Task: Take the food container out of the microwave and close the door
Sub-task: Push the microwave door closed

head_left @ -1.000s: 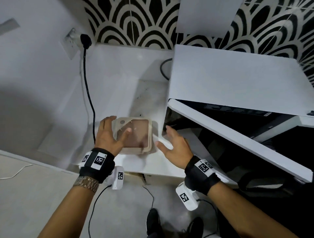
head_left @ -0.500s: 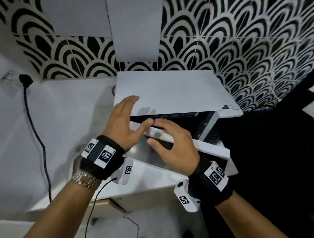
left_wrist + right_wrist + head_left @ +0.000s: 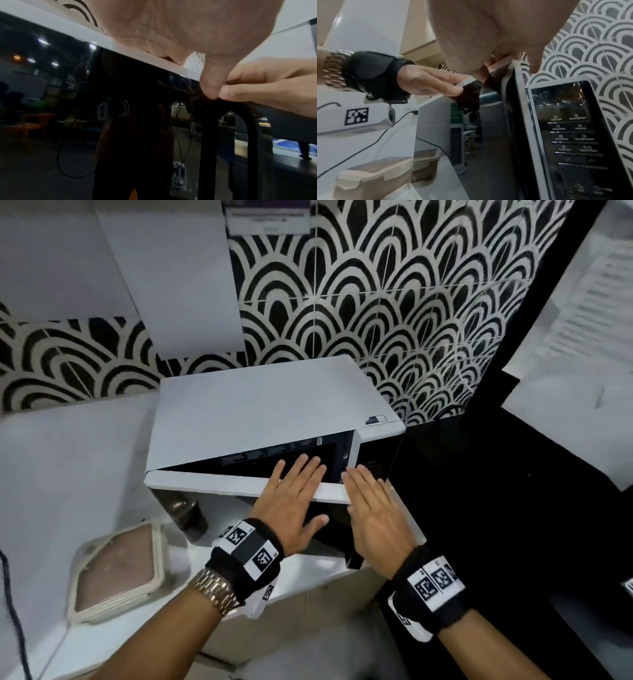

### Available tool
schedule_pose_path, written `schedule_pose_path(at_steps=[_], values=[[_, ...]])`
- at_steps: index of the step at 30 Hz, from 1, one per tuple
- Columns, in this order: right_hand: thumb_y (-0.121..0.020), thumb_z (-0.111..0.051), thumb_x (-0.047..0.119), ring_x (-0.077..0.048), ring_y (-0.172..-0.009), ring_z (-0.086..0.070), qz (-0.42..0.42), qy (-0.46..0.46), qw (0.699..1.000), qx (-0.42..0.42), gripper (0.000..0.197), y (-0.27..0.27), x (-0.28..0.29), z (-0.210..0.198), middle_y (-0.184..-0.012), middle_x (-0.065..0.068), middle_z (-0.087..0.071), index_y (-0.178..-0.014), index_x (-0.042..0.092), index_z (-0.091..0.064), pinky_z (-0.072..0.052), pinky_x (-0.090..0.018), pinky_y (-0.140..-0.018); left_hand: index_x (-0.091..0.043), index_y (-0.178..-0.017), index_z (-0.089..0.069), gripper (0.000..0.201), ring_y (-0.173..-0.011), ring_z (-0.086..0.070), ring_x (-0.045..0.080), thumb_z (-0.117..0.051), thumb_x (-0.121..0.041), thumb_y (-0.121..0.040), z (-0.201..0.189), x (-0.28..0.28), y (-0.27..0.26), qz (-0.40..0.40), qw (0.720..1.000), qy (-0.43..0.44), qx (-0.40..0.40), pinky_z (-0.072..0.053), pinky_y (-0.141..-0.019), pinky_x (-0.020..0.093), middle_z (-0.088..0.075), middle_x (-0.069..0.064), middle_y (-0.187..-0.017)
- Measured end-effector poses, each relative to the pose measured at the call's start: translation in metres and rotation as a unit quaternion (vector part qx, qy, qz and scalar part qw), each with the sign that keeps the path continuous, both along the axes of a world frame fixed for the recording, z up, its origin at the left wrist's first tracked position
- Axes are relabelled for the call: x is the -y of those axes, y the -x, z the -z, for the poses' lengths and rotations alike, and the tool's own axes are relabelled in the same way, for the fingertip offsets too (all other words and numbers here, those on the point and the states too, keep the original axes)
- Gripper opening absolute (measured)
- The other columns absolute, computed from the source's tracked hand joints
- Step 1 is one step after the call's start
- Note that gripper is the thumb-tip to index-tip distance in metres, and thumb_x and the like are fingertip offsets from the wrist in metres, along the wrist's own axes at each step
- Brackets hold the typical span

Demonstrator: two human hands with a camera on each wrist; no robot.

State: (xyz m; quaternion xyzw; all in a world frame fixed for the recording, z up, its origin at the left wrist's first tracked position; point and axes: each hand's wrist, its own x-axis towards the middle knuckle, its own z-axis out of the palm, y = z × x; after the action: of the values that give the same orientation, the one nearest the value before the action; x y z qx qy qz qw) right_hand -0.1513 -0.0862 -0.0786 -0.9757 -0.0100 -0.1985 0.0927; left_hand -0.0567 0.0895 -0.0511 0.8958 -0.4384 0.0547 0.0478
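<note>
The beige food container (image 3: 116, 570) with a brownish lid sits on the white counter, left of the white microwave (image 3: 257, 412); it shows again in the right wrist view (image 3: 373, 180). The microwave door (image 3: 205, 482) stands slightly ajar, hinged at the left. My left hand (image 3: 291, 498) and right hand (image 3: 373, 508) lie side by side with straight fingers flat against the door's upper right part. In the left wrist view my left thumb (image 3: 211, 83) rests by the black door handle (image 3: 228, 135). The inside of the microwave is hidden.
A control panel (image 3: 570, 128) sits right of the door. A black cable (image 3: 13, 611) runs down the left edge of the counter (image 3: 68, 467). Black-and-white tiled wall (image 3: 376, 302) behind. Dark surface and papers (image 3: 582, 371) to the right.
My left hand left the container on the counter. Both hands rose to the microwave door, and the door has swung from wide open to nearly against the body.
</note>
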Motion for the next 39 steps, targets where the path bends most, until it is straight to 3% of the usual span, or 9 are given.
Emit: schedule_pose_path(at_steps=[4, 7, 12, 21, 27, 39], values=[[-0.069, -0.062, 0.007, -0.030, -0.157, -0.018, 0.029, -0.012, 0.998, -0.051, 0.097, -0.017, -0.001, -0.007, -0.168, -0.016, -0.024, -0.159, 0.001, -0.026, -0.019, -0.054, -0.125, -0.013, -0.156, 0.013, 0.110, -0.152, 0.019, 0.024, -0.046, -0.068, -0.081, -0.003, 0.014, -0.008, -0.048, 0.996, -0.071, 0.011, 0.016, -0.120, 0.047, 0.018, 0.005, -0.165], [-0.063, -0.066, 0.006, -0.031, -0.158, -0.012, 0.041, -0.014, 0.998, -0.054, 0.108, -0.031, 0.000, -0.006, -0.169, -0.016, -0.018, -0.160, 0.001, -0.021, -0.013, -0.053, -0.126, -0.011, -0.155, 0.015, 0.118, -0.151, 0.020, 0.026, -0.051, -0.070, -0.076, -0.004, 0.022, -0.014, -0.072, 0.995, -0.074, 0.015, 0.015, -0.121, 0.048, 0.018, 0.007, -0.165], [-0.060, -0.067, 0.004, -0.031, -0.158, -0.009, 0.051, 0.027, 0.997, -0.054, 0.112, -0.056, 0.009, -0.006, -0.170, -0.017, -0.016, -0.161, 0.000, -0.019, -0.009, -0.054, -0.127, -0.009, -0.153, 0.019, 0.128, -0.151, 0.020, 0.028, -0.055, -0.075, -0.072, -0.004, 0.033, -0.024, -0.108, 0.991, -0.081, 0.021, 0.015, -0.120, 0.048, 0.020, 0.010, -0.164], [-0.067, -0.076, 0.019, -0.035, -0.158, -0.004, 0.042, 0.068, 0.993, -0.089, 0.116, -0.090, 0.017, -0.013, -0.170, -0.021, -0.009, -0.161, -0.003, -0.012, -0.004, -0.056, -0.127, -0.002, -0.152, 0.019, 0.135, -0.150, 0.023, 0.030, -0.052, -0.081, -0.069, -0.002, 0.047, -0.039, -0.150, 0.985, -0.086, 0.015, 0.009, -0.123, 0.050, 0.024, 0.016, -0.163], [-0.060, -0.082, 0.023, -0.039, -0.157, -0.014, 0.044, 0.087, 0.993, -0.072, 0.120, -0.097, 0.017, -0.011, -0.167, -0.025, -0.018, -0.158, -0.007, -0.019, -0.004, -0.056, -0.126, -0.001, -0.153, 0.016, 0.137, -0.152, 0.018, 0.031, -0.052, -0.083, -0.066, 0.001, 0.051, -0.041, -0.163, 0.983, -0.081, 0.020, 0.010, -0.123, 0.049, 0.018, 0.017, -0.164], [-0.066, -0.076, 0.026, -0.038, -0.157, -0.011, 0.044, 0.108, 0.989, -0.089, 0.114, -0.102, 0.019, -0.016, -0.168, -0.025, -0.015, -0.159, -0.006, -0.017, -0.002, -0.057, -0.127, -0.002, -0.152, 0.016, 0.137, -0.152, 0.017, 0.032, -0.052, -0.082, -0.065, 0.001, 0.054, -0.045, -0.174, 0.981, -0.083, 0.012, 0.006, -0.123, 0.050, 0.017, 0.017, -0.164]])
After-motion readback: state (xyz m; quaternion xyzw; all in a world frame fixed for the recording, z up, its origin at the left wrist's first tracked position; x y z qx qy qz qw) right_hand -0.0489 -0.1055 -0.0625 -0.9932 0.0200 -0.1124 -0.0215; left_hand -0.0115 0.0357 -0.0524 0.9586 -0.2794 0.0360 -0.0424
